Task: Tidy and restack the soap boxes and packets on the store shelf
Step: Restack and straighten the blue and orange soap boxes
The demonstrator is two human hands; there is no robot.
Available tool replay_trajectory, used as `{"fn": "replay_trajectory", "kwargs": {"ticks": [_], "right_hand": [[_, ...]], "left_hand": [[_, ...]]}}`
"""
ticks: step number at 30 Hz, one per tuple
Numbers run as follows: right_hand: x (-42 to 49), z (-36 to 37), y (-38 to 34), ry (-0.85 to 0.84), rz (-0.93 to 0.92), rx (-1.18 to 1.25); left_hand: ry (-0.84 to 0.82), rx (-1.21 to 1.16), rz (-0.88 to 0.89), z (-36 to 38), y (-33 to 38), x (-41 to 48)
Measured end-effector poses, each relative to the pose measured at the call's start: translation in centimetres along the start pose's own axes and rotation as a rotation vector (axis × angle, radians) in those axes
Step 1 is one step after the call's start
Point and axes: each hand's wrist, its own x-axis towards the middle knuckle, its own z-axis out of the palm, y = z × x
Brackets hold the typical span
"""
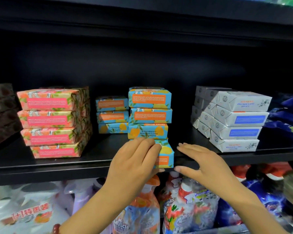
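A stack of blue-and-yellow soap boxes point(150, 114) stands in the middle of the black shelf point(49, 168). Its bottom box point(166, 154) sits at the shelf's front edge. My left hand point(135, 159) grips that bottom box, fingers over its top and thumb under its front. My right hand point(198, 161) hovers just right of the box, fingers straight, holding nothing. A shorter blue stack point(112, 114) stands behind to the left. A pink stack point(52, 122) is on the left and grey-white soap packets point(235, 122) on the right.
Dark brown boxes point(2, 110) fill the far left and dark blue packets point(287, 115) the far right. Below the shelf stand detergent bottles and refill pouches point(184, 205). An upper shelf point(142, 19) hangs overhead. Bare shelf shows between the stacks.
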Motion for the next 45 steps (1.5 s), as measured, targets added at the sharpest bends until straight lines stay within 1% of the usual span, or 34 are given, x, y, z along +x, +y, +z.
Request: {"fn": "replay_trajectory", "kwargs": {"ticks": [3, 5, 8, 13, 21, 26, 36, 39, 41, 42, 45], "right_hand": [[0.0, 0.1, 0.0, 0.02, -0.009, -0.008], [0.0, 0.1, 0.0, 0.03, -0.007, -0.006], [-0.1, 0.1, 0.0, 0.028, -0.009, -0.01], [-0.1, 0.1, 0.0, 0.021, -0.014, -0.024], [-0.1, 0.1, 0.0, 0.013, -0.019, -0.024], [0.0, 0.0, -0.2, 0.022, -0.018, -0.015], [-0.2, -0.1, -0.5, 0.03, -0.008, -0.024], [-0.2, -0.4, -0.6, -0.01, -0.008, -0.032], [-0.1, -1.0, -0.9, -0.027, 0.006, 0.007], [0.1, -1.4, -1.2, 0.009, 0.017, 0.048], [1.1, -2.6, -3.3, 0.283, -0.006, 0.208]], "left_hand": [[-0.05, 0.001, -0.02, -0.2, 0.3, -0.3], [-0.052, -0.005, -0.045, -0.1, 0.5, -0.1], [-0.063, -0.029, -0.09, 0.0, 0.8, 0.1], [-0.136, -0.073, -0.161, 0.0, 0.7, 0.5], [-0.238, -0.212, -0.3, 0.0, 0.3, 1.7], [-0.256, -0.272, -0.383, 0.3, 0.0, 2.4], [-0.313, -0.344, -0.426, 1.2, -0.9, 3.1], [-0.325, -0.363, -0.422, 0.3, -1.2, 2.4], [-0.307, -0.359, -0.444, -0.8, -2.0, 1.2], [-0.294, -0.35, -0.466, -1.5, -2.5, 0.4], [-0.291, -0.311, -0.546, -3.6, -4.1, -2.0]]}}
